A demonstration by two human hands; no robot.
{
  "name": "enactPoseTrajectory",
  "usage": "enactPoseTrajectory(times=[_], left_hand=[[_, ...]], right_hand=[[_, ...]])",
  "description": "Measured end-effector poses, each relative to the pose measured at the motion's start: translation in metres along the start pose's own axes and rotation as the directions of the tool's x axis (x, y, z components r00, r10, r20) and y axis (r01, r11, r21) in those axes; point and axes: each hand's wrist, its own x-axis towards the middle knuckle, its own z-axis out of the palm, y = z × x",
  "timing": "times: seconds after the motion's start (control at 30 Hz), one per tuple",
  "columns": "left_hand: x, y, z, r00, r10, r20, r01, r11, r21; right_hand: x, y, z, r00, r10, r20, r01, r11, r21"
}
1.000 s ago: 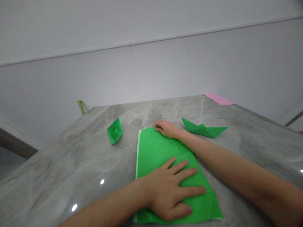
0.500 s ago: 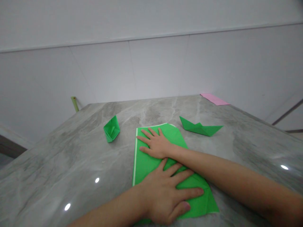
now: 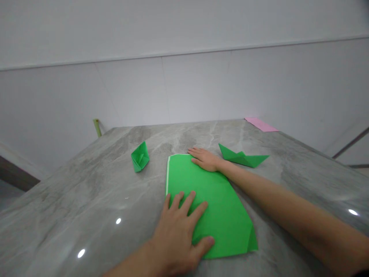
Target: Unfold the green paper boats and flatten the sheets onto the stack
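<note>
Near the middle of the tabletop, a folded green paper sheet, lying flat, its long axis slanting from the far left toward the near right. Narrow pale strip down its left edge; small fold at the near right corner. Far end pointing toward the wall, near end toward the person's body.

Right hand at the far edge of the sheet, open and palm down, fingers pointing left and reaching just past the paper. Left hand over the sheet's near left edge, open as well, fingers spread and pointing away from the body, thumb lying across the paper. Nothing clenched or gripped by either hand. Left hand nearer the sheet's near end, right hand nearer its far end, with the bulk of the paper between them.

Left of the sheet and just apart from it, a small green paper boat. Just beyond the right hand, a longer green paper boat, lying lengthwise. At the tabletop's far edge, pink paper; past the far left corner, a green stick.
</note>
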Motion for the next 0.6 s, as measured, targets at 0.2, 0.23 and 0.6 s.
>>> enactPoseTrajectory(times=[0.2,0.23,0.6], left_hand=[[0.055,-0.003,-0.008,0.880,0.475,0.025,-0.475,0.880,0.019],[0.060,-0.005,-0.005,0.836,0.547,0.044,-0.546,0.837,-0.020],[0.071,-0.033,0.002,0.946,-0.190,-0.264,-0.239,0.146,-0.960]], right_hand=[[-0.009,-0.017,-0.011,0.979,0.116,-0.170,-0.137,0.983,-0.121],[-0.013,-0.021,-0.019,0.960,0.163,-0.228,-0.198,0.970,-0.139],[-0.049,-0.012,-0.097,0.742,0.636,-0.210,-0.668,0.678,-0.307]])
